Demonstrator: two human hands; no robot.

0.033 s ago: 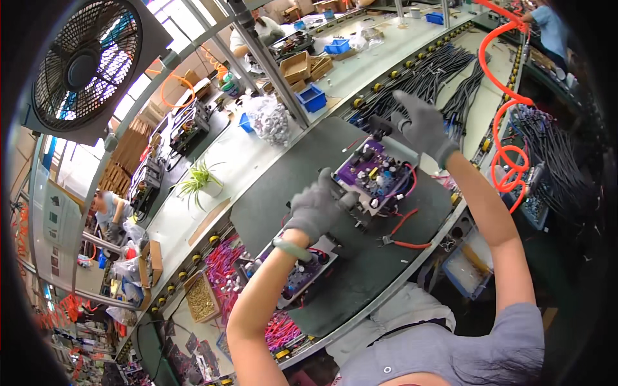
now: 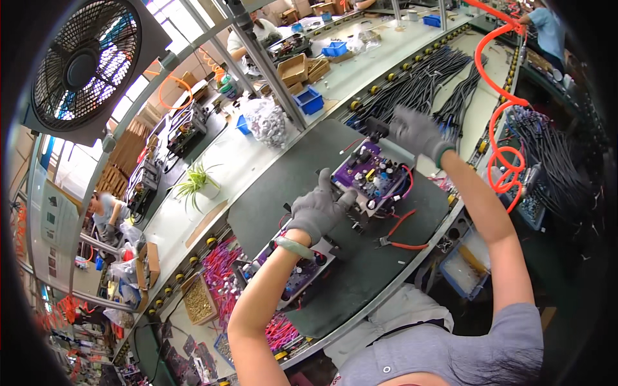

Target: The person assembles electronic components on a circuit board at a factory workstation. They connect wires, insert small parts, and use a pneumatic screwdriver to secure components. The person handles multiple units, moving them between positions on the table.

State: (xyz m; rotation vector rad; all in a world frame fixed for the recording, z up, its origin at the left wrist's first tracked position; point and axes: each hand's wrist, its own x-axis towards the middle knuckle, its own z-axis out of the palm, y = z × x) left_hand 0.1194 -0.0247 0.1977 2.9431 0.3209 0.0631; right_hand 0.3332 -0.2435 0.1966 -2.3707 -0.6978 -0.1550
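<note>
Purple circuit unit (image 2: 351, 172) flanked by two gloved hands

Nearest the person's body, red-handled pliers (image 2: 404, 245) are laid on the dark mat (image 2: 360, 283), with the handles spread toward the right. At near left, a second purple circuit unit (image 2: 301, 276) is partly covered by the left forearm.

The first unit is seated farther off, on the mat's far right part. It is turned slantwise; its long axis seems to be run from near left to far right, though this is blurred by the lens bend and by the hands. Red and dark wires (image 2: 409, 183) are carried on its right side.

The left hand (image 2: 314, 211) is placed at the unit's near left corner, thumb and one finger held apart; whether anything is pinched cannot be told. The right hand (image 2: 417, 135) is held at the far right corner, its fingers too blurred to be judged.

Beyond, black cables (image 2: 421, 80) are heaped. Markings on the boards cannot be made out; on the panel (image 2: 51, 225) at far left, print is seen, too small to be read.
</note>
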